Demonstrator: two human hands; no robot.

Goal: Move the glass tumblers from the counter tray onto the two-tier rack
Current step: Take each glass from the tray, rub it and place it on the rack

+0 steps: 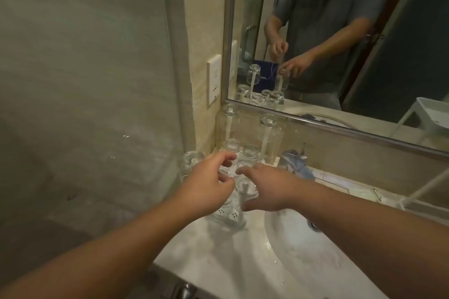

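Note:
The rack stands in the counter's back left corner, its white perforated base (228,213) showing under my hands. Clear tumblers sit upside down on its pegs: two high ones (228,116) (267,124), two lower behind (230,145) (251,152), and one at the left (193,160). My left hand (209,184) hovers over the rack with loosely curled fingers and nothing in it. My right hand (267,189) is spread, its forefinger and thumb on either side of a front tumbler (246,188). I cannot tell whether they touch it.
A white sink basin (303,250) lies right of the rack, with a faucet (295,160) behind it. A glass panel (97,104) closes the left side. A mirror (340,43) and a wall socket (214,79) are behind. A white frame (418,198) juts in at right.

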